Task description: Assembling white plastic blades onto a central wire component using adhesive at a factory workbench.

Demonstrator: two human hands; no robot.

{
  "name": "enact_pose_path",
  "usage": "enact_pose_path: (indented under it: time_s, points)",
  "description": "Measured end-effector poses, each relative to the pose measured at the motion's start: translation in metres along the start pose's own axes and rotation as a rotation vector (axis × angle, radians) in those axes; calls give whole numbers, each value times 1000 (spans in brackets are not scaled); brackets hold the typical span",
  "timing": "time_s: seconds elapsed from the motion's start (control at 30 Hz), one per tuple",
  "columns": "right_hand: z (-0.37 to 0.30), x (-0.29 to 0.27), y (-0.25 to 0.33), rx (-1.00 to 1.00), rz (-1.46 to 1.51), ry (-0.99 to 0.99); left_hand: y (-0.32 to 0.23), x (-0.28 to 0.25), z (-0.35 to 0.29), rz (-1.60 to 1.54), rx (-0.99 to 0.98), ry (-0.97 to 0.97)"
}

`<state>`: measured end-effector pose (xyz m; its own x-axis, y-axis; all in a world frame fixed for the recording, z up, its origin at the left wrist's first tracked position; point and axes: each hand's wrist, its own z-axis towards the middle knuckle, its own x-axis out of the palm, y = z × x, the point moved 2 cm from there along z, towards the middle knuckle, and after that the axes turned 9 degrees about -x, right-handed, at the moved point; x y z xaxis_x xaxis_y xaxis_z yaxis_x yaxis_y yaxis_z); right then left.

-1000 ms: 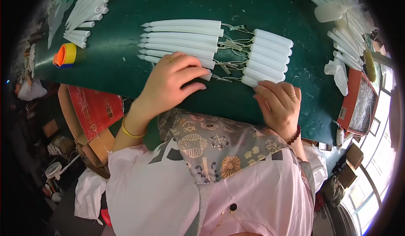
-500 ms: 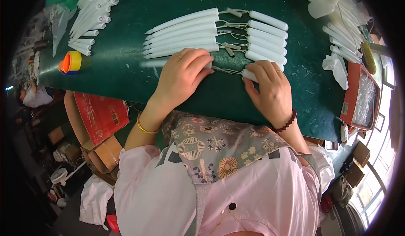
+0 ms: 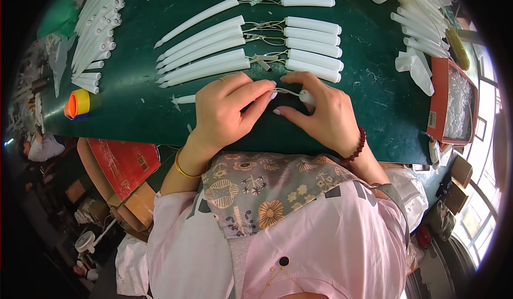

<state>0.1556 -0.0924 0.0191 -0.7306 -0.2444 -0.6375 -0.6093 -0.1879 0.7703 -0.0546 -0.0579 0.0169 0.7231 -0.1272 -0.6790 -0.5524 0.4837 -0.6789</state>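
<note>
My left hand (image 3: 230, 109) is closed, its thumb and forefinger pinching thin pale wires (image 3: 287, 91). Under its palm lies a white tapered candle tube (image 3: 186, 100), mostly hidden with the tip sticking out. The wires run to a short white tube (image 3: 306, 97) whose end shows inside my right hand (image 3: 328, 112). There the thumb and forefinger are apart, while the other fingers curl over the tube. Just beyond, several tapered candle tubes (image 3: 206, 67) lie in a row, each wired to a short white tube (image 3: 314, 70). Another tapered tube (image 3: 197, 20) lies apart, farther off.
A pile of white tubes (image 3: 99, 37) lies at the far left, near yellow and orange tape rolls (image 3: 79, 104). More white tubes (image 3: 422, 29) and a red box (image 3: 438, 101) of clear plastic are on the right. The green table's (image 3: 133, 136) front edge runs before me.
My left hand has gone from the tapered tube's end to the wires. My right thumb and forefinger have spread off the short tube. The view has shifted, bringing more of the far table in.
</note>
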Motion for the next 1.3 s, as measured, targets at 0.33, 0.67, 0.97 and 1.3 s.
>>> enact_pose_path:
  time_s: [0.33,0.67,0.97,1.3]
  points:
    - [-10,2,-3,162,556,-24,-2,-6,-8,-103,-68,-27]
    - [-5,5,2,295,812,228,1,-20,-26,92,101,83]
    - [-5,3,2,297,742,311,-3,-20,-23,195,148,147]
    - [5,5,16,263,796,336,-11,-12,-20,155,115,3]
